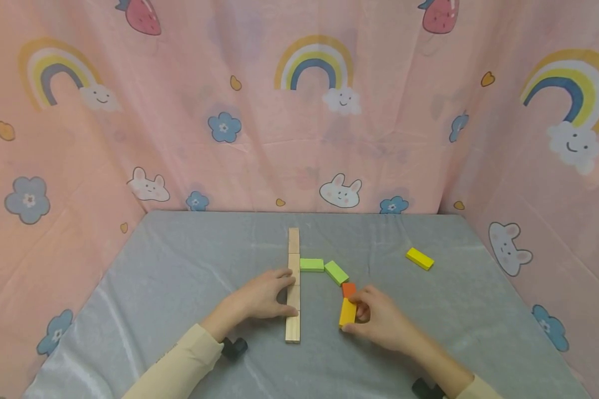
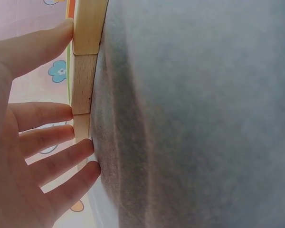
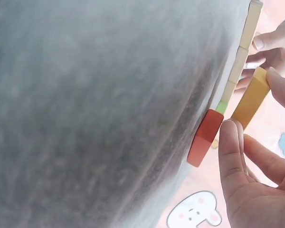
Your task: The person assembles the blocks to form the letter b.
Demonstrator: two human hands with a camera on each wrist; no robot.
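Note:
Several plain wooden blocks (image 1: 293, 328) lie end to end in a straight row. My left hand (image 1: 265, 293) is on the row's left side, its fairly straight fingers and thumb touching the blocks, as the left wrist view also shows. A light green block (image 1: 311, 265) extends right from the row, and a second green block (image 1: 336, 273) slants down from it. An orange-red block (image 1: 348, 289) follows, lying on the cloth. Thumb and fingers of my right hand (image 1: 383, 321) pinch a yellow-orange block (image 3: 251, 99) by its ends, raised above the cloth beside the orange-red one.
A loose yellow block (image 1: 420, 259) lies farther back on the right. Grey cloth (image 1: 179, 260) covers the table. A pink printed curtain (image 1: 289, 149) stands along its back and sides. Dark wrist-camera mounts (image 1: 235, 348) sit at both wrists.

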